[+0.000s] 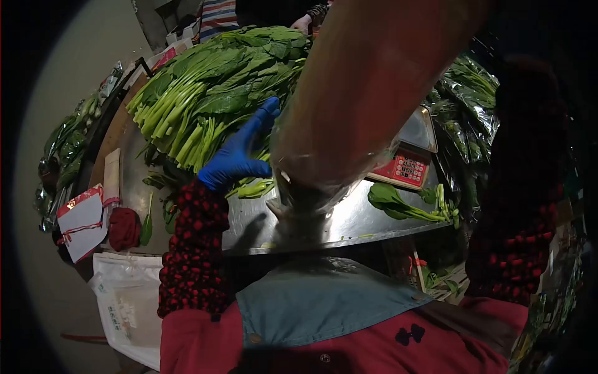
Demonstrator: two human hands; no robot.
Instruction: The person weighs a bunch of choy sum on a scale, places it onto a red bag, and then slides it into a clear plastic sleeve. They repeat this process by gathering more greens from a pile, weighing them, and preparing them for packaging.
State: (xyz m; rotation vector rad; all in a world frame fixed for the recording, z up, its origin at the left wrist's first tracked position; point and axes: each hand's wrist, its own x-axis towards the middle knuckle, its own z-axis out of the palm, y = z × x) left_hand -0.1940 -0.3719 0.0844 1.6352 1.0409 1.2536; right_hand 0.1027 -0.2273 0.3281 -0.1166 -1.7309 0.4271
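My left hand (235, 159), in a blue glove, has its fingers spread and thumb apart. It is beside the cut stems of a big heap of leafy greens (218, 78), and whether it touches them is hard to tell. A large, blurred, skin-coloured shape, apparently part of my right hand (367, 87), fills the upper middle close to the camera. Clear, crinkled plastic shows around its lower end; whether this is a glove or a bag I cannot make out. Behind it lies a metal tabletop (249, 227). A small bunch of greens (398, 202) rests to the right.
A scale with a red keypad (408, 168) stands right of centre. Plastic-wrapped greens lie at the right (467, 134) and far left (68, 146). A dark red bundle (124, 229), a white card (82, 227) and a white bag (128, 311) are at left. Another person's hand (303, 23) shows behind the heap.
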